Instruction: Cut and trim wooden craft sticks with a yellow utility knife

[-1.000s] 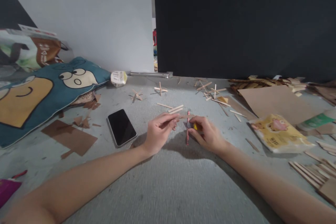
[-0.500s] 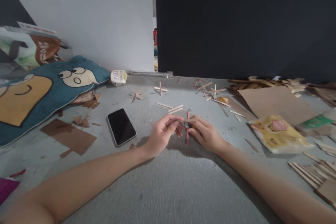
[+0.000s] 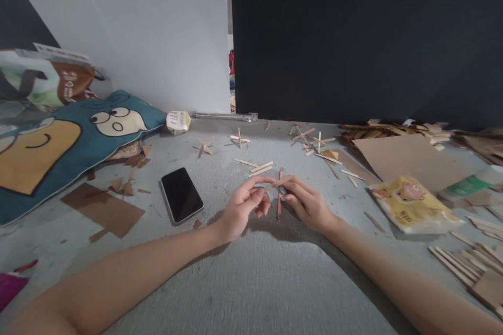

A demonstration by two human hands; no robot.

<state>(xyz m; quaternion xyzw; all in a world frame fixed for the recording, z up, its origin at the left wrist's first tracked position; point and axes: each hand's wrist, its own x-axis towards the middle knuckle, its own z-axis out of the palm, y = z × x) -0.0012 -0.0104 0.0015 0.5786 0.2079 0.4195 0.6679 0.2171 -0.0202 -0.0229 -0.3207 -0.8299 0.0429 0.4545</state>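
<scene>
A pale wooden craft stick (image 3: pixel 280 182) spans the gap between my two hands above the tabletop. My left hand (image 3: pixel 244 203) pinches its left end between thumb and fingers. My right hand (image 3: pixel 308 200) has its fingers closed around the right end. Something small and dark grey shows at my right fingertips, too little of it to name. A narrow pinkish-red rod (image 3: pixel 279 207) points away from me between the hands, partly hidden by the stick. Beyond the hands lie several loose craft sticks (image 3: pixel 261 168).
Crossed-stick pieces (image 3: pixel 239 138) stand farther back. Left are a phone (image 3: pixel 181 195), brown cardboard (image 3: pixel 104 209) and a blue cushion (image 3: pixel 94 138). On the right lie a yellow packet (image 3: pixel 412 204), a green-labelled bottle (image 3: pixel 469 183) and piled sticks (image 3: pixel 456 267). Panels stand behind.
The craft stick between my hands has tilted and now shows more of its flat face. Both hands stay in nearly the same place. The whole view has shifted slightly.
</scene>
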